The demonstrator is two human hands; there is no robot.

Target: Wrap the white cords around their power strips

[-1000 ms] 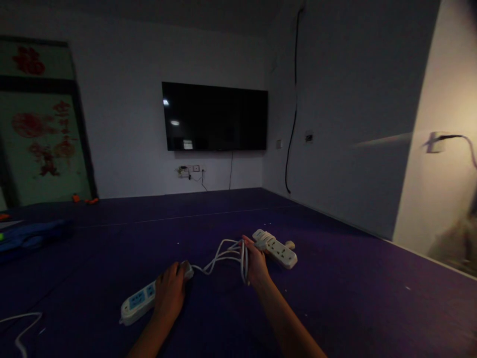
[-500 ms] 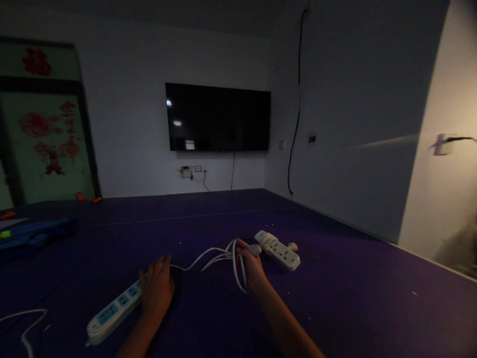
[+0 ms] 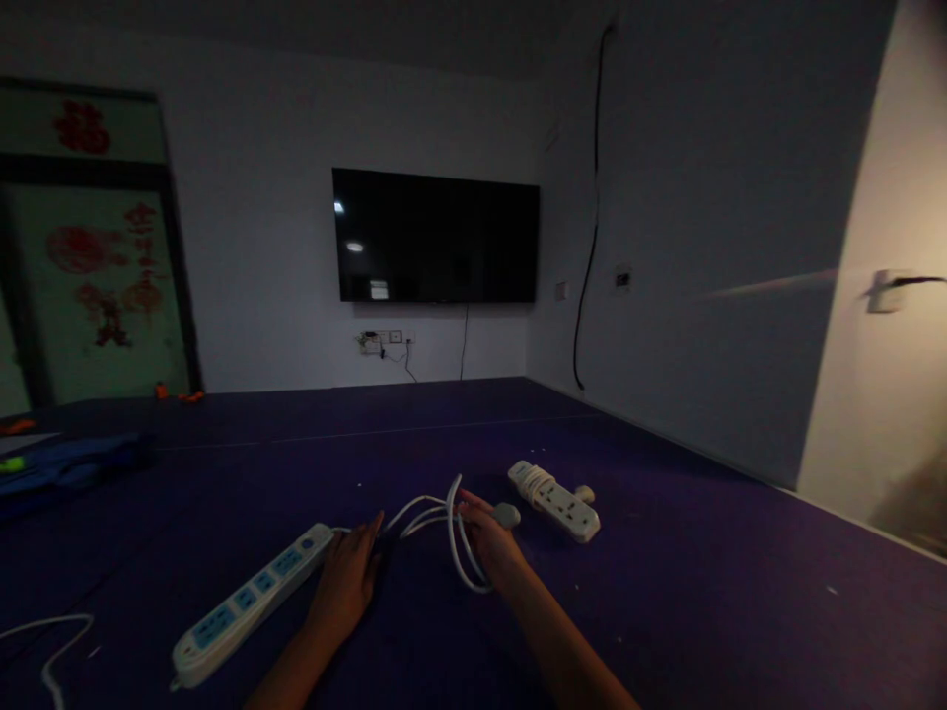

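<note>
A long white power strip (image 3: 248, 602) with blue sockets lies on the purple floor at lower left. Its white cord (image 3: 436, 523) runs right in loose loops. My left hand (image 3: 347, 582) rests beside the strip's near end, fingers stretched flat toward the cord. My right hand (image 3: 484, 537) is closed around the cord loops, with the plug (image 3: 507, 514) just past its fingertips. A second white power strip (image 3: 554, 500), its cord wound around one end, lies a little beyond my right hand.
A dark wall-mounted TV (image 3: 436, 237) hangs ahead with wall sockets (image 3: 381, 340) below it. A black cable (image 3: 588, 197) runs down the right wall. A blue object (image 3: 63, 463) lies at far left, and another white cord (image 3: 51, 651) at bottom left.
My left hand let go of the blue-socket strip's end, and the strip shifted left and turned on the floor. My right hand drew the cord loops lower, away from the second strip.
</note>
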